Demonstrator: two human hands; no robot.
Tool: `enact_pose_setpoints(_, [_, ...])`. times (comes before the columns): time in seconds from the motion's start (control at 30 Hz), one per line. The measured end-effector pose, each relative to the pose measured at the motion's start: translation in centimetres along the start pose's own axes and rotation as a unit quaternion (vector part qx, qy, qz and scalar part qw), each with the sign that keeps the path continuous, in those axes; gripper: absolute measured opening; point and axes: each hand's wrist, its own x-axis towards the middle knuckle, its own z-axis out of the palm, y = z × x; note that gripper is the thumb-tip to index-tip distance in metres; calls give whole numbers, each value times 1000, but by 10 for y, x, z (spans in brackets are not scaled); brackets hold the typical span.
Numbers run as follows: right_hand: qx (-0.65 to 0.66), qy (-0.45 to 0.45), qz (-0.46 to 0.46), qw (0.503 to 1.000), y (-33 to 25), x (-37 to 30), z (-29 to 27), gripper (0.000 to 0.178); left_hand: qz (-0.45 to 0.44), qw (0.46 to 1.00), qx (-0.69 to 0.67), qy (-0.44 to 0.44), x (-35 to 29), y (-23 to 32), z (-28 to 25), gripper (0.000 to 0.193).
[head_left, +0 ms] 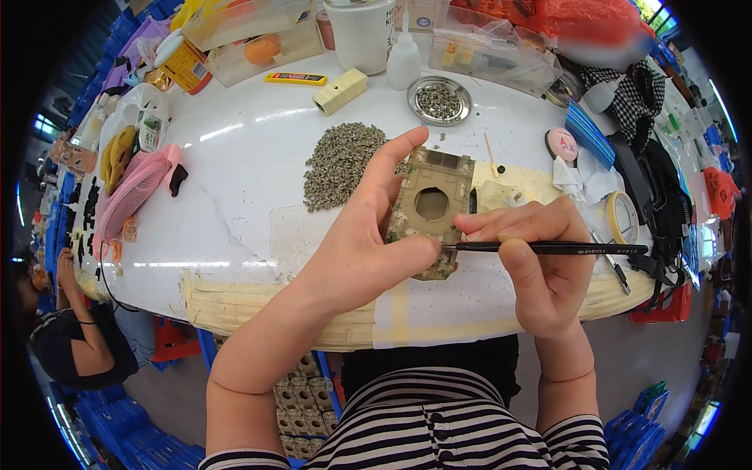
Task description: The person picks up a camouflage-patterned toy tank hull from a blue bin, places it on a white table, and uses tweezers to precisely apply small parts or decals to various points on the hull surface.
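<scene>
My left hand (356, 239) grips a camouflage-painted model tank hull (445, 178) by its left side, thumb along the near end and index finger stretched past the far end. The hull has a round opening in its upper face and is held over the near part of the table. Between the thumb and fingers of my right hand (552, 270) is a thin black paintbrush (540, 247), pointing left. Its tip meets the near part of the hull beside my left thumb; the exact contact is too small to tell. My right fingertips are at the hull's right edge.
Beyond my left hand lies a heap of tiny camouflage parts (341, 168). A round metal dish (412, 113), cream block (341, 92), squeeze bottle (404, 64) and yellow-labelled strip (295, 78) stand farther back. Tape (613, 215) lies right. Another person (82, 337) sits left.
</scene>
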Motion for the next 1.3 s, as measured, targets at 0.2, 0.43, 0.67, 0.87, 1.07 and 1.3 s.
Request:
enact_pose_setpoints(0.2, [-3,1,0,1000,1,-1,0,7,-5,1000,-1,4,-1,1,1,87])
enact_pose_setpoints(0.43, [3,-5,0,1000,1,0,-1,7,-18,1000,-25,-3,-2,3,1,83])
enact_pose_setpoints(0.67, [22,-4,8,1000,0,0,0,8,-16,999,-28,2,-1,1,1,86])
enact_pose_setpoints(0.87, [19,-2,4,1000,0,0,1,8,-19,999,-33,0,-1,3,1,87])
enact_pose_setpoints(1.07, [8,0,5,1000,0,0,0,8,-30,998,-49,1,-2,5,3,87])
enact_pose_setpoints(1.3, [28,-3,3,1000,0,0,0,8,-22,1000,-22,0,-1,2,0,87])
